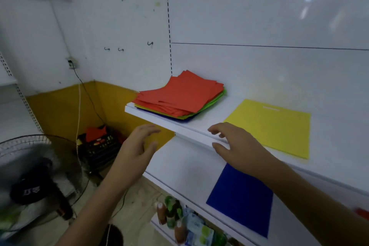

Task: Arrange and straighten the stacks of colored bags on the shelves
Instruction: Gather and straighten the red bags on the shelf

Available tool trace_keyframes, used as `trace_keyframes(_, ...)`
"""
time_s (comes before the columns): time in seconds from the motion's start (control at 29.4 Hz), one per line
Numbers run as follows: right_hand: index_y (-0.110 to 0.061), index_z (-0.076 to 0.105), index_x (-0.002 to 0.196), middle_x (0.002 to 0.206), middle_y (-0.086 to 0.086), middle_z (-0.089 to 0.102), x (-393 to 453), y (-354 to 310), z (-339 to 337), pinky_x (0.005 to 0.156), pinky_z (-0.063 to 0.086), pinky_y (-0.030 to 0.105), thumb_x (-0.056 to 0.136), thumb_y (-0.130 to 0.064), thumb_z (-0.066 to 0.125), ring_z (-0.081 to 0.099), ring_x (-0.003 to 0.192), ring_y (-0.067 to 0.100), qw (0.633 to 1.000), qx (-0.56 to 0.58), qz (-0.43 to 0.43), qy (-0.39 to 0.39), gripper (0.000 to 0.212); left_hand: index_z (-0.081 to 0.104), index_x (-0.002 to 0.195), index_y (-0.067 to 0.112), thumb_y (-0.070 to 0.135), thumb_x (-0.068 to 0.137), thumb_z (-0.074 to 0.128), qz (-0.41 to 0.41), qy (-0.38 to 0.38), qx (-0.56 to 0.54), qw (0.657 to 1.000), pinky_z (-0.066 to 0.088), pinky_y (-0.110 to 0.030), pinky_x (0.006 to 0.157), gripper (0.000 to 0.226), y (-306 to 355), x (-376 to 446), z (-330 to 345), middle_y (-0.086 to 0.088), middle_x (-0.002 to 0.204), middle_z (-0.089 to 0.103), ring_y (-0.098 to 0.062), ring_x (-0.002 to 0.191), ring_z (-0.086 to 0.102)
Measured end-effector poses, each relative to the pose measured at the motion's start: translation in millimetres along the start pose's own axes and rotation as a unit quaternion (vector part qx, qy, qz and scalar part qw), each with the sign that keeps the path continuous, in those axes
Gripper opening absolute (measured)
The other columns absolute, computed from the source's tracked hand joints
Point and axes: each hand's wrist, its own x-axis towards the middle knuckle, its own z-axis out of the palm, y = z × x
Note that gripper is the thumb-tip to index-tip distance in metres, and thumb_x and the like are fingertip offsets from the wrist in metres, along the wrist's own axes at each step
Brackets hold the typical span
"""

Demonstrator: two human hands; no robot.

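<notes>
An untidy stack of colored bags (179, 96) lies at the left end of the upper white shelf (159, 120), red ones on top, with green, yellow and blue edges showing below. A single yellow bag (273, 126) lies flat further right on the same shelf. A blue bag (239, 199) lies on the shelf below. My left hand (137, 146) hovers in front of the shelf edge with loose fingers, holding nothing. My right hand (235, 144) hangs over the shelf's front edge beside the yellow bag, fingers relaxed and empty.
A standing fan (40, 175) is at the lower left. A black crate (99, 146) with red items sits on the floor in the corner. Bottles and packets (185, 223) fill the lowest shelf. A cable (79, 118) hangs down the wall.
</notes>
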Motion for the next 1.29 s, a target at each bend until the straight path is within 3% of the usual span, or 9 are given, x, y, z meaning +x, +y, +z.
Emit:
trace_keyframes(0.14, -0.025, 0.046, 0.132, 0.121, -0.012, 0.055, 81, 14, 14, 0.087, 0.04, 0.024, 0.093, -0.029, 0.052, 0.052, 0.107, 0.008, 0.999, -0.009, 0.038, 0.029, 0.039, 0.055, 0.118, 0.036, 0.015, 0.095, 0.051, 0.006, 0.003, -0.014, 1.0, 0.04, -0.017, 0.087, 0.031, -30, 81, -16, 0.028, 0.12, 0.051, 0.007, 0.108, 0.049)
trace_keyframes(0.31, -0.021, 0.047, 0.13, 0.112, -0.005, 0.06, 162, 39, 32, 0.083, 0.041, 0.027, 0.094, -0.034, 0.05, 0.057, 0.1, 0.016, 0.993, -0.035, 0.108, 0.032, 0.038, 0.059, 0.118, 0.03, 0.021, 0.095, 0.051, 0.013, -0.031, 0.001, 0.999, 0.035, -0.005, 0.085, 0.026, -80, 167, -32, 0.024, 0.116, 0.055, 0.013, 0.109, 0.046)
trace_keyframes(0.41, -0.017, 0.05, 0.126, 0.108, 0.002, 0.063, 193, 50, 42, 0.082, 0.041, 0.028, 0.094, -0.036, 0.05, 0.058, 0.098, 0.021, 0.986, -0.054, 0.152, 0.027, 0.037, 0.059, 0.118, 0.032, 0.028, 0.095, 0.05, 0.008, -0.052, -0.003, 0.999, 0.038, -0.019, 0.092, 0.025, -110, 202, -32, 0.018, 0.121, 0.057, 0.001, 0.113, 0.049)
trace_keyframes(0.61, -0.015, 0.049, 0.122, 0.116, 0.008, 0.055, 231, 64, 69, 0.087, 0.042, 0.032, 0.093, -0.042, 0.05, 0.055, 0.105, 0.026, 0.962, -0.122, 0.243, 0.019, 0.04, 0.055, 0.121, 0.03, 0.032, 0.094, 0.052, -0.011, -0.159, 0.041, 0.986, 0.037, -0.027, 0.1, 0.027, -170, 278, -12, 0.008, 0.128, 0.056, -0.012, 0.122, 0.049)
trace_keyframes(0.78, -0.01, 0.047, 0.117, 0.116, 0.014, 0.051, 246, 67, 74, 0.086, 0.041, 0.033, 0.091, -0.044, 0.052, 0.053, 0.107, 0.03, 0.925, -0.151, 0.349, 0.025, 0.044, 0.038, 0.141, 0.018, 0.05, 0.094, 0.043, -0.037, -0.301, 0.152, 0.941, 0.028, -0.029, 0.107, 0.057, -189, 323, 14, -0.004, 0.148, 0.039, -0.021, 0.133, 0.038)
trace_keyframes(0.92, -0.011, 0.049, 0.117, 0.113, 0.014, 0.053, 249, 56, 80, 0.086, 0.043, 0.033, 0.091, -0.043, 0.052, 0.055, 0.104, 0.03, 0.904, -0.164, 0.393, 0.04, 0.042, 0.055, 0.12, 0.013, 0.053, 0.093, 0.041, 0.036, -0.364, 0.166, 0.916, 0.038, -0.029, 0.09, 0.05, -198, 344, 32, -0.008, 0.127, 0.056, -0.022, 0.112, 0.052)
trace_keyframes(0.99, -0.012, 0.051, 0.115, 0.114, 0.013, 0.056, 248, 45, 86, 0.087, 0.044, 0.034, 0.091, -0.041, 0.051, 0.055, 0.105, 0.03, 0.896, -0.183, 0.4, 0.059, 0.038, 0.056, 0.115, 0.012, 0.054, 0.093, 0.04, 0.076, -0.386, 0.163, 0.905, 0.039, -0.029, 0.089, 0.049, -202, 345, 38, -0.009, 0.125, 0.057, -0.023, 0.11, 0.053)
trace_keyframes(1.16, -0.014, 0.053, 0.125, 0.124, 0.006, 0.059, 240, 12, 93, 0.093, 0.042, 0.03, 0.089, -0.032, 0.057, 0.053, 0.115, 0.023, 0.89, -0.17, 0.413, 0.093, 0.04, 0.041, 0.14, 0.012, 0.048, 0.093, 0.046, 0.114, -0.381, 0.069, 0.915, 0.029, -0.027, 0.107, 0.059, -204, 337, 42, -0.008, 0.146, 0.041, -0.021, 0.132, 0.039)
trace_keyframes(1.29, -0.019, 0.049, 0.13, 0.125, 0.003, 0.056, 231, -4, 93, 0.09, 0.042, 0.028, 0.085, -0.027, 0.064, 0.054, 0.107, 0.018, 0.88, -0.092, 0.439, 0.155, 0.048, 0.048, 0.136, 0.013, 0.033, 0.093, 0.054, 0.042, -0.272, -0.111, 0.955, 0.028, -0.025, 0.103, 0.048, -216, 339, 31, -0.006, 0.142, 0.044, -0.018, 0.131, 0.039)
